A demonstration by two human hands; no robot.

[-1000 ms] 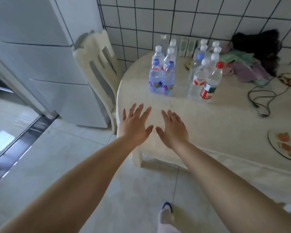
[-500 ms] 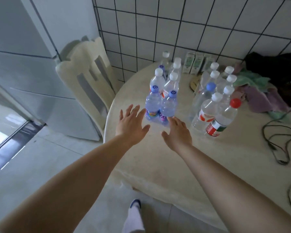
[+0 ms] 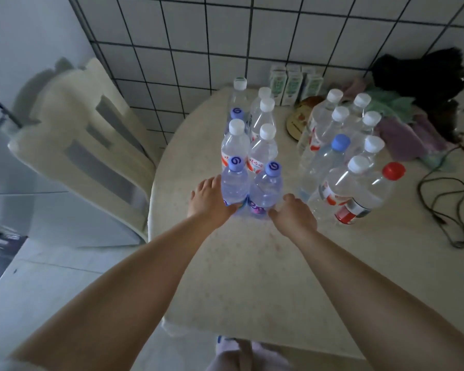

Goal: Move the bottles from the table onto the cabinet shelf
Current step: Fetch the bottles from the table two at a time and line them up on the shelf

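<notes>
Hands (image 3: 212, 202) reached front bottles (image 3: 235, 186)

The near part of the round beige table (image 3: 241, 277) gives free room. Behind, upright clear plastic bottles (image 3: 263, 145) stand tightly packed; the cream chair (image 3: 78, 145) blocks the left side.

1. Both forearms are bare from elbow to wrist, with no sleeves showing on them.
2. The left hand (image 3: 212, 200) and right hand (image 3: 292, 215) wear no gloves, rings or watch.
3. A pale slipper (image 3: 227, 346) with blue trim covers one foot.
</notes>
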